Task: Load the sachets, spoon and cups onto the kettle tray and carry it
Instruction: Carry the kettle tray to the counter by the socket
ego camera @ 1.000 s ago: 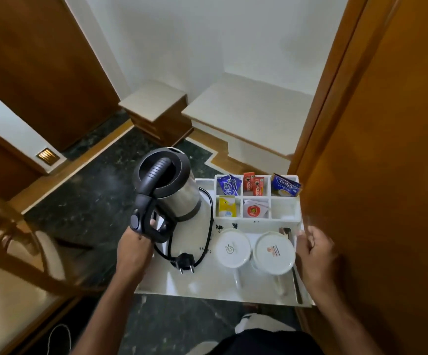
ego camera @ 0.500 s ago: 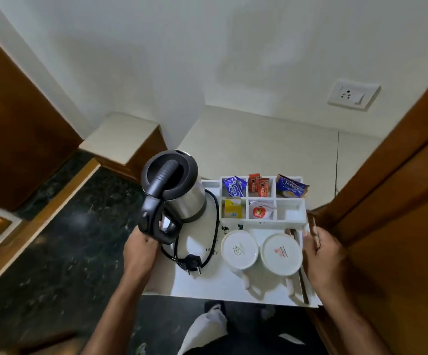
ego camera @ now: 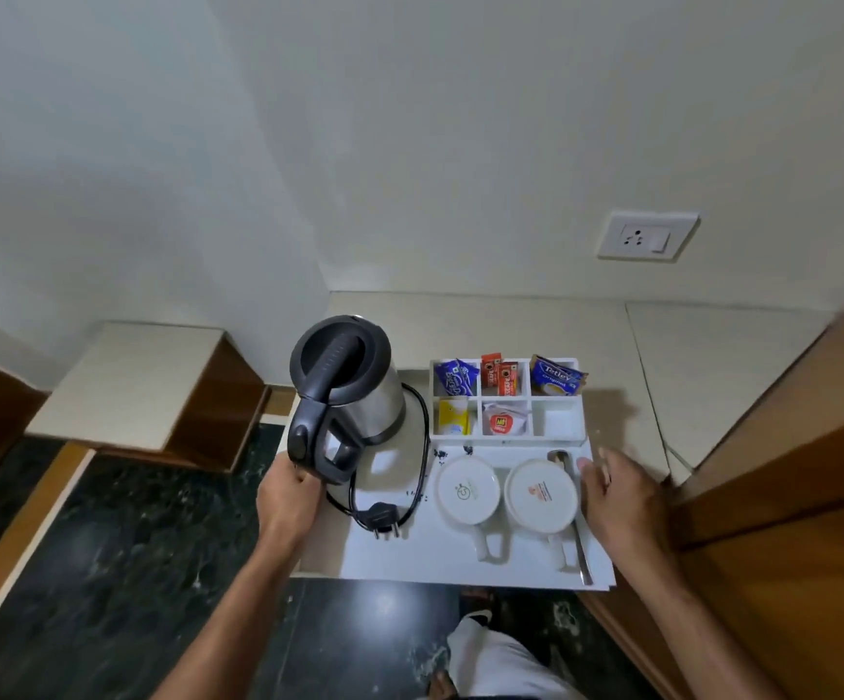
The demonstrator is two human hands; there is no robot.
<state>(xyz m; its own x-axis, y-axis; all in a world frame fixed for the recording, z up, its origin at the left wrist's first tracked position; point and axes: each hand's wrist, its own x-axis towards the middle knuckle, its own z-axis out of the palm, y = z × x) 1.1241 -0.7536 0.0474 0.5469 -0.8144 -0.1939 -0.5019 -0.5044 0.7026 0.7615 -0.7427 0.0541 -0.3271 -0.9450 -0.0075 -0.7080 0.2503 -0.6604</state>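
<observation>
Tray (ego camera: 455,565): white, flat, loaded, held out in front of you over the dark stone floor (ego camera: 106,573), its far end reaching the pale ledge (ego camera: 510,320) below the wall socket (ego camera: 647,236).

Your left hand (ego camera: 288,502) is clamped on the tray's left edge, right beside the kettle (ego camera: 346,391) handle. Your right hand (ego camera: 621,497) sits at the right edge; fingers look loosely curled along the rim, thumb on top, but the grip underneath cannot be seen.

Load, as it lies:
- Kettle, steel body with black lid and handle, upright on the left half. Cord looped around its base, plug (ego camera: 382,517) loose on the tray.
- Two white cups (ego camera: 505,495), mouth down, side by side, handles pointing toward you.
- Spoon (ego camera: 568,502) along the right edge, just beside the right cup.
- Sachets (ego camera: 505,378) standing in the divided white box (ego camera: 558,424) at the far right; nearest right compartment looks empty.

Handling, judged:
- Weight is lopsided; the kettle side will pull down. Keep the left grip firm, tray level.
- Tray surface looks smooth. Inverted cups and the spoon could slide on any tilt; cups are breakable.
- Sachets are light and can tip out.
- Hold at both side edges, fingers under.

Hard to make out:
- Whether the kettle holds water.
- Dark specks near the cord, unidentified.
- The tray's left rim, covered by your hand.
- The wooden panel (ego camera: 788,472) is close on the right; the gap is unclear.
</observation>
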